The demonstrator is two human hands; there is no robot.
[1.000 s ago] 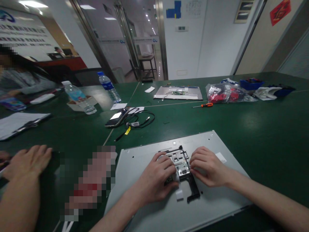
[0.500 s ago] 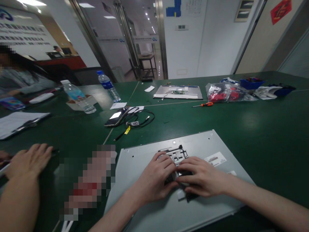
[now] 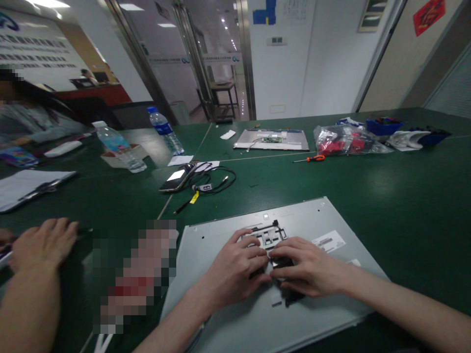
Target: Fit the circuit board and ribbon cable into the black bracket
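A large flat grey panel (image 3: 228, 323), looking like the back of a display, lies in front of me with a white label (image 3: 329, 241) on it. At its middle my left hand (image 3: 241, 264) and my right hand (image 3: 309, 267) meet, fingers curled inward with the tips nearly touching. Between and under them is a black part (image 3: 282, 262), mostly covered by the fingers. Both hands close on it from either side. Just beyond the fingertips shows a black-edged frame with cut-outs (image 3: 272, 238). What the thumbs press on is hidden.
A co-worker's arm (image 3: 35, 274) rests at left, near a blurred-out object (image 3: 136, 269). Farther off are a phone (image 3: 178, 177), cables (image 3: 221, 189), bottles (image 3: 165, 130), an orange screwdriver (image 3: 311, 159), another panel (image 3: 272, 142) and a bag with red contents (image 3: 346, 139).
My fingers have shifted only slightly over the black part. The co-worker's hand at left has moved a little to the left. The panel stays in place.
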